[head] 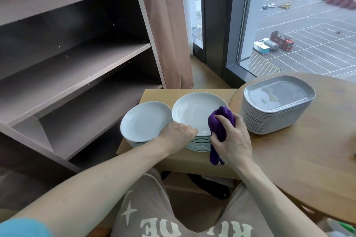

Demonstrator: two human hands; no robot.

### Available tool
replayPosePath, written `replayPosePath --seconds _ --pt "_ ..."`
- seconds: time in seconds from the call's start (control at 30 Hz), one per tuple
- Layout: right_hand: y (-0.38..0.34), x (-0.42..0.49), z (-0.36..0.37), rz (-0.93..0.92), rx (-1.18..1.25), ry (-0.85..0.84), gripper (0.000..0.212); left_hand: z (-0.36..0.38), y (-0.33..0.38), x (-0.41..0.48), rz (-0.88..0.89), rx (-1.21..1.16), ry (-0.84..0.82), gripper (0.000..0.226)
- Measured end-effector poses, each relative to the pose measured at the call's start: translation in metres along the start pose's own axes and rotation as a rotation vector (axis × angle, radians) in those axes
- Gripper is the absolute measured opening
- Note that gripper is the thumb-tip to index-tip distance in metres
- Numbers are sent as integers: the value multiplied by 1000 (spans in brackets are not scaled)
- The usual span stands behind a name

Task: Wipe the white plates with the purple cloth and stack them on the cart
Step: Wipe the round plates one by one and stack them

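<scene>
Looking down from head height, two stacks of white plates sit side by side on a small worktop (185, 161) in front of the person's knees. The cart (77, 67) with its bare shelves stands to the left, and none of the plates have reached it. The left hand (178, 135) curls over the near rim of the top plate (192, 111) on the right stack (199, 143), pinning or lifting it; I cannot tell which. The right hand (232, 141) is closed around the bunched purple cloth (221, 121), pressing it to the plate's near right edge while a tail of fabric hangs down past the stack. The left stack (145, 121) sits just beside, rim almost against rim, and its far-left side seems to jut past the worktop's edge. That looks like the main danger. A hard wipe or a clumsy lift of the top plate could shove the right stack into its neighbour and tip plates to the floor. The dangling cloth tail could also catch under a rim and drag a plate along. Glazed plates probably slide easily if held by one edge only. To the right, a pile of grey dishes (277, 102) stands on a round worktop (300, 159), near enough for an elbow to knock it.
</scene>
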State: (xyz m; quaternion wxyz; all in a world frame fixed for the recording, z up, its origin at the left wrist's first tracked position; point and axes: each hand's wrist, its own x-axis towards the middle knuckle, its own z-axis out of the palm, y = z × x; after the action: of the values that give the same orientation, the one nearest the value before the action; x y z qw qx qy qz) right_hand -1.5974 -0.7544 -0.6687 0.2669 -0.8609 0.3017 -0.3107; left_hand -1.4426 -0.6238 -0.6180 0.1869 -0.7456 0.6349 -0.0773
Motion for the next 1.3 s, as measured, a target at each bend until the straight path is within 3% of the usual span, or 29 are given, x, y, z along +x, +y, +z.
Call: replayPosePath --seconds 0.37,0.7,1.07,1.3 --pt "-9 -5 -4 -28 50 -2 56 -16 -19 -8 -14 -54 36 25" --pt "-12 -11 0 -73 39 -37 54 -40 -64 -35 170 66 223 23" --pt "-15 -19 7 -96 2 -87 54 -22 -77 -84 150 90 342 21" --pt "-16 -19 6 -81 23 -98 54 -14 -82 -107 120 65 397 37"
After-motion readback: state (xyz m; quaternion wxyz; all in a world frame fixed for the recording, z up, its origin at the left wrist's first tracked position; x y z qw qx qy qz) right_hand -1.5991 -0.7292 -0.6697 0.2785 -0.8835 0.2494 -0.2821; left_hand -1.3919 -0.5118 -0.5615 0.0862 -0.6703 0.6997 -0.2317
